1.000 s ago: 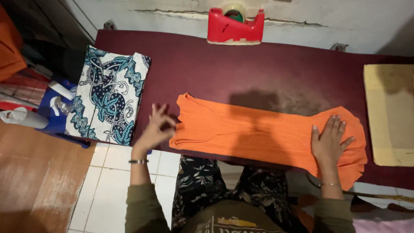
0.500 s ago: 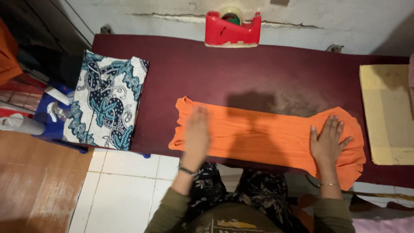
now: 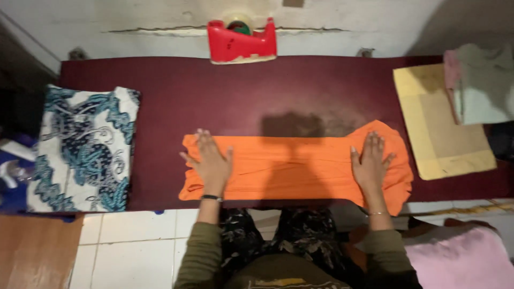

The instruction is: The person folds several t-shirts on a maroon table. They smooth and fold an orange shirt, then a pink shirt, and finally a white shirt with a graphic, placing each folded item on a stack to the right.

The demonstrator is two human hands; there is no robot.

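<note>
A long folded orange cloth (image 3: 292, 166) lies flat along the near edge of a dark red table (image 3: 321, 91). My left hand (image 3: 210, 163) rests palm down on the cloth's left end, fingers spread. At the cloth's right end my right hand (image 3: 370, 163) presses flat in the same way. Neither hand grips the fabric. A bracelet shows on each wrist, above olive sleeves.
A folded blue-and-white patterned cloth (image 3: 83, 147) sits at the table's left end. A red tape dispenser (image 3: 242, 42) stands against the back wall. A yellow folded piece (image 3: 441, 120) and a pale cloth (image 3: 482, 83) lie at the right. White floor tiles (image 3: 134, 241) show below.
My left hand has moved from the cloth's left edge onto the cloth and now lies flat on it. My right hand has stayed pressed on the right end.
</note>
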